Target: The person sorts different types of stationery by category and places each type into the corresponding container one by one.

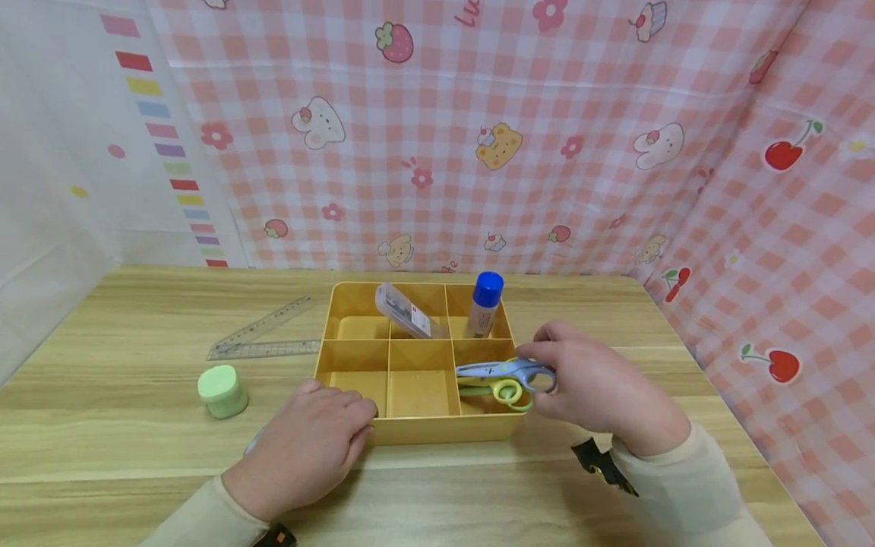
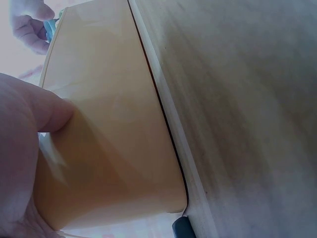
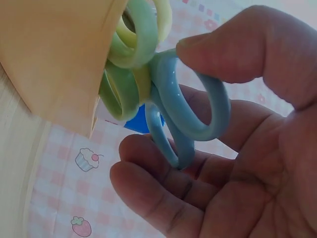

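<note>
A yellow compartment box point(image 1: 451, 430) stands on the table. At its front left corner my left hand point(image 1: 311, 441) grips the wall, the thumb pressed on the outer face in the left wrist view. Blue scissors point(image 1: 502, 369) lie over the front right compartment with their handle past the rim. My right hand point(image 1: 588, 380) holds that handle between thumb and fingers, as the right wrist view shows closely. Beneath them are scissors with green and yellow handles point(image 1: 508, 391). A glue stick with a blue cap point(image 1: 484, 304) stands in the back right compartment.
A clear plastic case point(image 1: 405, 310) leans in the box's back middle compartment. Left of the box lie a transparent ruler set point(image 1: 263, 349) and a light green rounded block point(image 1: 222, 391). Checked cloth point(image 1: 451, 213) hangs behind the table and along its right side.
</note>
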`<action>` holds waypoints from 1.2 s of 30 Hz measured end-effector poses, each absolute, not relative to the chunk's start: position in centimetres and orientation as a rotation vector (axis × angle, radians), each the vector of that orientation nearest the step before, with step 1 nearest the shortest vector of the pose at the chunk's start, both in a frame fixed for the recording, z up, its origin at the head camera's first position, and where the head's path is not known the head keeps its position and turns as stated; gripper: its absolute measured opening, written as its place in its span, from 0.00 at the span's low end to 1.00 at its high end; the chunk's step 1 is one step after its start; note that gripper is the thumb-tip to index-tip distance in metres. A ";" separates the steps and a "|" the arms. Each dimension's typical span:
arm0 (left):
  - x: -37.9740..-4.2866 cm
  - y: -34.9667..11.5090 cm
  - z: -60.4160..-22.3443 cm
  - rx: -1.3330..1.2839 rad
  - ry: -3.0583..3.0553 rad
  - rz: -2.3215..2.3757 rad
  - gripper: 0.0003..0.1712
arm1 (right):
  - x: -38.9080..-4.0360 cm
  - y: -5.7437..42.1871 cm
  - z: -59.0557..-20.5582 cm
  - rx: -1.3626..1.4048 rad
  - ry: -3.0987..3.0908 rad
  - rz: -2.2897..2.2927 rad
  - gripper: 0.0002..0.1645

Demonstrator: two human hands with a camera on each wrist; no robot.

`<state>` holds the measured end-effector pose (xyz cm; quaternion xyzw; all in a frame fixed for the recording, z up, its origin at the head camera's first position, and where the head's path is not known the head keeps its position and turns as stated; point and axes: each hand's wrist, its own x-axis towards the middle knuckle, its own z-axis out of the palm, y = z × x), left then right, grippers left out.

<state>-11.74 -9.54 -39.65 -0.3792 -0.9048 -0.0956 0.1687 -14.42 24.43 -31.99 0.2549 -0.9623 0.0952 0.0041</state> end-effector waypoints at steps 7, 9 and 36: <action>-11.8 -9.5 -39.6 -1.078 -2.574 -0.270 0.08 | -14.4 24.1 -32.3 0.855 -2.981 0.336 0.30; -11.8 -9.5 -39.6 -1.077 -2.580 -0.267 0.08 | -14.4 24.0 -32.4 0.860 -2.979 0.341 0.29; -11.7 -9.4 -39.5 -1.071 -2.609 -0.248 0.09 | -14.7 23.1 -33.1 0.899 -2.956 0.381 0.25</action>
